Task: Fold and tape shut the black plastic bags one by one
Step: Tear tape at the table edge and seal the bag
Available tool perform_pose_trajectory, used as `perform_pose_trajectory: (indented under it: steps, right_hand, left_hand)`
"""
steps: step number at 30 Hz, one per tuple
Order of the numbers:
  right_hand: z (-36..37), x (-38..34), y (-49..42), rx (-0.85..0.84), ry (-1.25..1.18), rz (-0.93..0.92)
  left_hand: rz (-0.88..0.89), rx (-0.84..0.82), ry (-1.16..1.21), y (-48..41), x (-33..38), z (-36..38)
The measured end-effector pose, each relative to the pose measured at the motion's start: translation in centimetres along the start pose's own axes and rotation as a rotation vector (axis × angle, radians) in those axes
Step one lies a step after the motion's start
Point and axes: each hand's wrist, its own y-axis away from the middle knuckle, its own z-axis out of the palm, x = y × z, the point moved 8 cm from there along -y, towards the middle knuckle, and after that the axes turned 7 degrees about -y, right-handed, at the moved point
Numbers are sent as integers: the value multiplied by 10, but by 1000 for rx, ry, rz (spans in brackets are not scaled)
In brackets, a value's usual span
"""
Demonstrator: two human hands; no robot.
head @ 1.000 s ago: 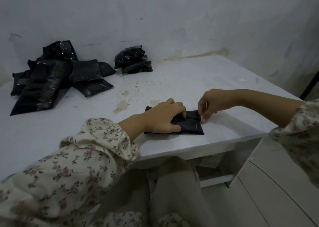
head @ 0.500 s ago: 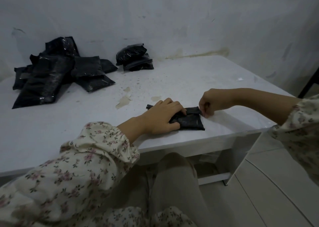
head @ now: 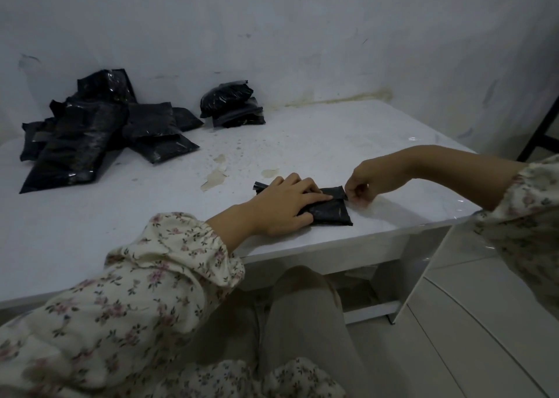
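Currently: left hand [head: 284,204] flat, fingers straight, pressing the black bag [head: 329,211] onto the white table [head: 332,143] near its front edge; right hand [head: 366,186] with fingers curled, pinching the bag's far right corner. Bag folded small, glossy, crinkled. One bag in work. Back left, a loose pile [head: 90,137] of overlapping bags, count unclear; beside it a smaller stack [head: 233,104], two or three.

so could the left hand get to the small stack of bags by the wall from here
Probably, with a lean: only bare table lies between the left hand and the small stack. But that hand presses flat on the folded bag and would have to let go.
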Motion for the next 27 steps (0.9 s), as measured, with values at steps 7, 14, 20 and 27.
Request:
perform_pose_trajectory:
  steps: [7,14,20,27]
  right_hand:
    - [4,-8,-2,-8,54,30]
    - [2,-26,1,-105,45,-12]
    - [0,-43,7,-155,15,-59]
    - [3,-46,19,-189,-17,-53]
  left_hand:
    - [4,-25,-22,1,3,-4]
    - [-10,-60,-49,-1,5,-6]
    - [-2,-57,-57,0,9,-8]
    - [0,-83,-6,-3,15,-12]
